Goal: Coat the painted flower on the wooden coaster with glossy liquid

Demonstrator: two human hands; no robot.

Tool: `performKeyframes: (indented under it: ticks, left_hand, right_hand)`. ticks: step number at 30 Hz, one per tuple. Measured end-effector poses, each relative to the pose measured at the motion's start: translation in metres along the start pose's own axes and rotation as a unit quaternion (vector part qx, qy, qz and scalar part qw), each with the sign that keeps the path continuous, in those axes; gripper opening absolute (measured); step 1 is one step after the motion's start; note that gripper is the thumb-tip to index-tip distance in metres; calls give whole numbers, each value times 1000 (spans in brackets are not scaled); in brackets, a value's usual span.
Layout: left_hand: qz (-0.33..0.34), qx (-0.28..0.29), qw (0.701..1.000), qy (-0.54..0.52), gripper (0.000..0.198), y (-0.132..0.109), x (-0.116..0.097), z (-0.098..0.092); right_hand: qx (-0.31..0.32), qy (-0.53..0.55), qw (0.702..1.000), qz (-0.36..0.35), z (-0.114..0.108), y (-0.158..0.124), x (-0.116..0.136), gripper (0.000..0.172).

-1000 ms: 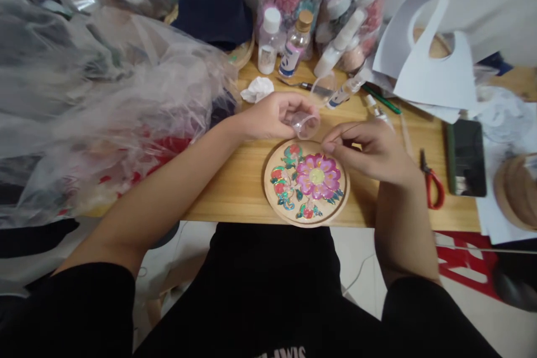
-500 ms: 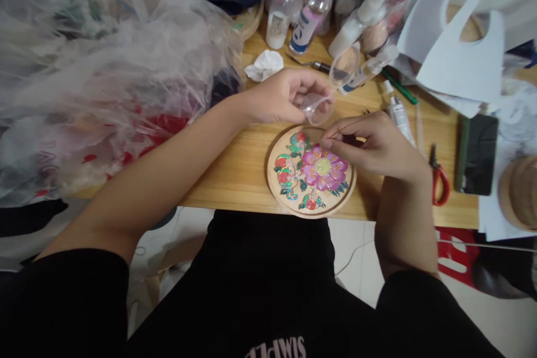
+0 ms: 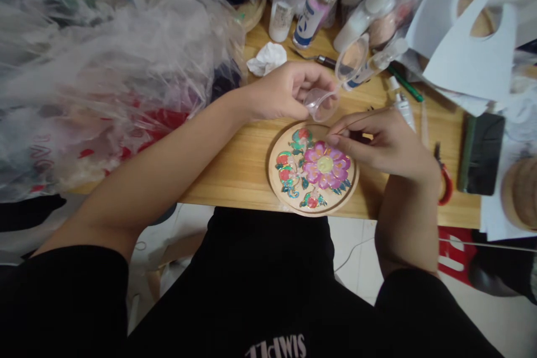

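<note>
A small clear plastic cup [image 3: 321, 105], tilted on its side, is held in my left hand [image 3: 289, 89]; its round lid [image 3: 352, 59] hangs open at the right. Pinched in my right hand [image 3: 375, 140] is a thin brown stick [image 3: 359, 117], its tip hidden by the fingers. Below the cup, a round wooden plate [image 3: 273, 179] lies at the table's front edge. It bears a glossy pink flower [image 3: 326, 165] with a yellow centre, plus red and green fruit and leaf shapes. My right fingertips are over the plate's upper right part.
Bottles [image 3: 310, 14] stand behind my hands, near crumpled tissue [image 3: 267, 59] and a dark-handled tool [image 3: 326, 61]. To the right are a white tube [image 3: 403, 107], a green pen [image 3: 406, 85], red-handled scissors [image 3: 445, 184] and a phone [image 3: 482, 154]. Plastic bags [image 3: 126, 67] fill the left side.
The view has shifted slightly. My right hand and the stick have moved a little to the right. My left hand still holds the cup in nearly the same tilt.
</note>
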State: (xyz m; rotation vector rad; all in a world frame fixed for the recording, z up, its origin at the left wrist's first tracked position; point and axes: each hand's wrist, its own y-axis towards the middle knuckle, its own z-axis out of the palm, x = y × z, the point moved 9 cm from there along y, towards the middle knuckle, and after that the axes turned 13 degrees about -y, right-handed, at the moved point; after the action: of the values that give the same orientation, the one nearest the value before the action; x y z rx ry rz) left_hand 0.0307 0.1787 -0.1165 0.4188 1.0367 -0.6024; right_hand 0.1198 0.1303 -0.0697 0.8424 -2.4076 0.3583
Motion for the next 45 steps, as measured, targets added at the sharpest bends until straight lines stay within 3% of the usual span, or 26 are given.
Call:
performKeyframes:
  ticks: [9, 17, 20, 24, 27, 32, 35, 40, 45]
  left_hand:
    - [-30, -25, 999, 14, 38, 0, 2, -2]
    - [-14, -2, 1000, -15, 45, 3, 4, -2]
    - [-7, 8, 1000, -3, 42, 2, 2, -2]
    - [18, 18, 999, 23, 38, -2, -1, -2]
    - [30, 33, 999, 28, 40, -3, -1, -2]
    - [16, 60, 998, 17, 45, -3, 3, 0]
    - [8, 62, 998, 14, 46, -4, 4, 1]
    - [6, 58, 998, 21, 47, -4, 4, 1]
    - [7, 56, 998, 22, 47, -4, 4, 1]
  right_hand:
    - [5, -32, 999, -28, 4, 1, 3, 24]
    - [-15, 21, 1000, 9, -6, -1, 3, 27]
    - [-87, 42, 995, 30, -23, -6, -1, 21]
    - [-269, 54, 961, 41, -52, -21, -10, 18]
    - [-319, -13, 947, 32, -56, -23, -8, 12]
    - [-327, -157, 932, -12, -50, -16, 8, 16]
    - [-310, -184, 933, -13, -45, -12, 9, 20]
    - [-275, -135, 952, 4, -37, -7, 2, 25]
    - [-283, 2, 956, 81, -34, -5, -21, 25]
